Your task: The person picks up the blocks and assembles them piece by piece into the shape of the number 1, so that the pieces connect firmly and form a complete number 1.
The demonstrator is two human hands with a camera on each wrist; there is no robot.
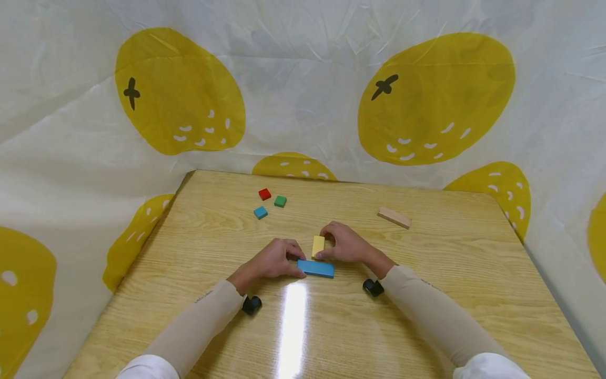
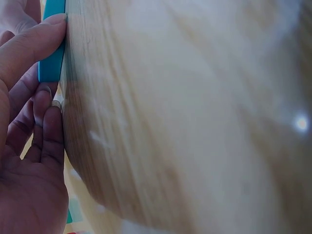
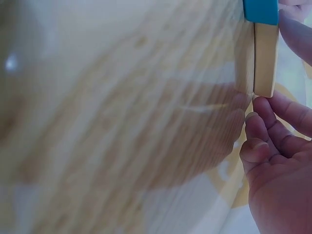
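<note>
A long blue block (image 1: 316,269) lies flat on the table, and the left hand (image 1: 276,259) pinches its left end between thumb and fingers. Behind it the right hand (image 1: 347,243) grips a yellow block (image 1: 318,246), thumb at the near end and fingers at the far end. In the left wrist view the thumb of the left hand (image 2: 34,126) lies along the blue block (image 2: 51,63). The right wrist view has the yellow block (image 3: 265,61) close against the blue block (image 3: 261,11), beside the fingers of the right hand (image 3: 282,165); whether the blocks touch is unclear.
Small red (image 1: 264,194), green (image 1: 280,201) and blue (image 1: 260,212) blocks lie at the back left of the wooden table (image 1: 227,210). A long plain wood block (image 1: 394,217) lies at the back right. Patterned cloth (image 1: 293,105) hangs around the back and sides.
</note>
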